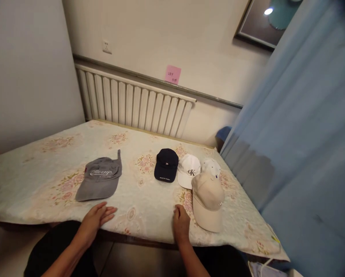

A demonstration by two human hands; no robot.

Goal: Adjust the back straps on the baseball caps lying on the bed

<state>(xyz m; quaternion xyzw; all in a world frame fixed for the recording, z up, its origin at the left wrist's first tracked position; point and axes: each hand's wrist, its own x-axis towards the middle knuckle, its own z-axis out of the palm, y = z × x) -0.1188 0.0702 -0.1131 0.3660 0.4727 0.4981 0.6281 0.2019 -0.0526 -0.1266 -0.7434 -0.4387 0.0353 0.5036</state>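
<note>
cloth bears five caps, gray cap near left hand.

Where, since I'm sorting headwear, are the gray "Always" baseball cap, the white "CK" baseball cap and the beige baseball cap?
Gray "Always" baseball cap [100, 186], head view: on the brim.
White "CK" baseball cap [191, 172], head view: on the front lettering.
Beige baseball cap [208, 193], head view: on the crown.

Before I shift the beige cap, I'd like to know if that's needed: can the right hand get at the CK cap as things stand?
Probably yes. The right hand is close by, with only sheet between it and the CK cap; the beige cap seems to overlap just one edge.
</note>
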